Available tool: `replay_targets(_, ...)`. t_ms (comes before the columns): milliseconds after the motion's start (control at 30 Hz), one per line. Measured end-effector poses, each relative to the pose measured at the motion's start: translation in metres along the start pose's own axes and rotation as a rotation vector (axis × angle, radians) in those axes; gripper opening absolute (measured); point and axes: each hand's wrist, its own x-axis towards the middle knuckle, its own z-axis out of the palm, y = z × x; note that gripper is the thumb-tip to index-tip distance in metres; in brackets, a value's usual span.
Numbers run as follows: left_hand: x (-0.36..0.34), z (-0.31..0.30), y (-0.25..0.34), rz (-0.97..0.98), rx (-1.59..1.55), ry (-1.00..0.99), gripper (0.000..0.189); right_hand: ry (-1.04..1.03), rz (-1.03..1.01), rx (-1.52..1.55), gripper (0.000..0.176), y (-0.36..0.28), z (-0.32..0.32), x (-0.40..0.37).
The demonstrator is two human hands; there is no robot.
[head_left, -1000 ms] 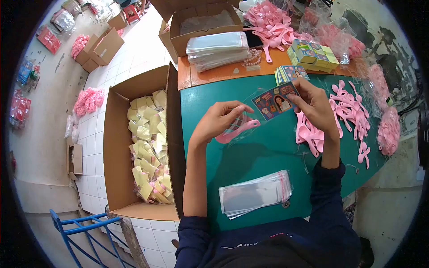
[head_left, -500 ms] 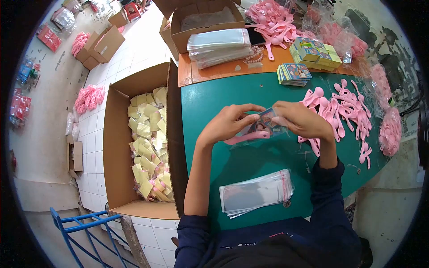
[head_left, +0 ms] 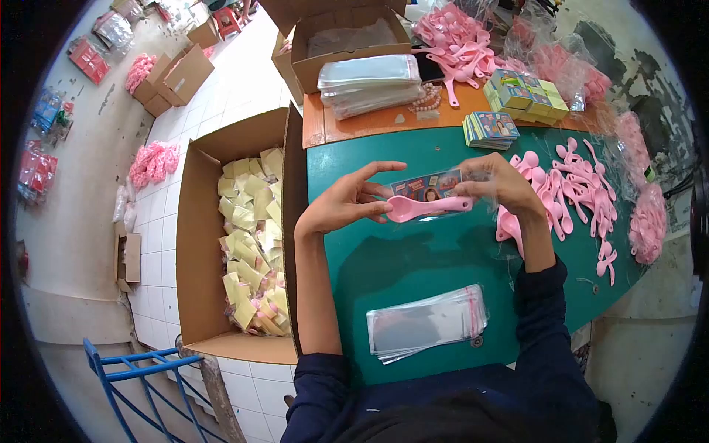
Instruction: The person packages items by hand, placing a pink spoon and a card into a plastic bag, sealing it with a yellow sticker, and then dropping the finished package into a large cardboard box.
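A clear plastic bag with a pink spoon [head_left: 430, 207] and a printed card [head_left: 427, 187] inside hangs between my hands above the green table [head_left: 354, 273]. My right hand [head_left: 502, 184] pinches the bag's right end near the spoon's handle. At the bag's left end, by the spoon's bowl, my left hand [head_left: 346, 198] holds it between thumb and lower fingers, the index finger stretched out. Nearer my body lies a stack of clear bags [head_left: 425, 323]. Loose pink spoons [head_left: 561, 192] spread over the table's right side, below a stack of cards [head_left: 490, 129].
Left of the table stands a large cardboard box [head_left: 199, 251] of filled packets [head_left: 251, 229]. At the back are a pile of clear bags [head_left: 369, 83], an open box [head_left: 347, 40], more spoons [head_left: 454, 40] and card bundles [head_left: 524, 96]. A blue metal frame [head_left: 140, 362] is lower left.
The bag with the spoon and card is now stretched out flat between my hands. My left hand has moved left, and the spoon's bowl has come into view.
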Motion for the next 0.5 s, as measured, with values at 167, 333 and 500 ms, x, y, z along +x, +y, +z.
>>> replay_targets(167, 0.009, 0.009, -0.024, -0.027, 0.148, 0.305, 0.057, 0.169, -0.119, -0.248, 0.018, 0.011, -0.003, 0.007)
replay_targets(333, -0.007, 0.049, -0.042, -0.178, -0.464, 0.317, 0.062, 0.035, -0.339, -0.450, 0.033, 0.008, 0.033, 0.003)
replay_targets(500, -0.017, 0.063, -0.070, -0.168, -0.412, 0.332, 0.064, -0.134, -0.413, -0.641, 0.027, 0.022, 0.067, -0.007)
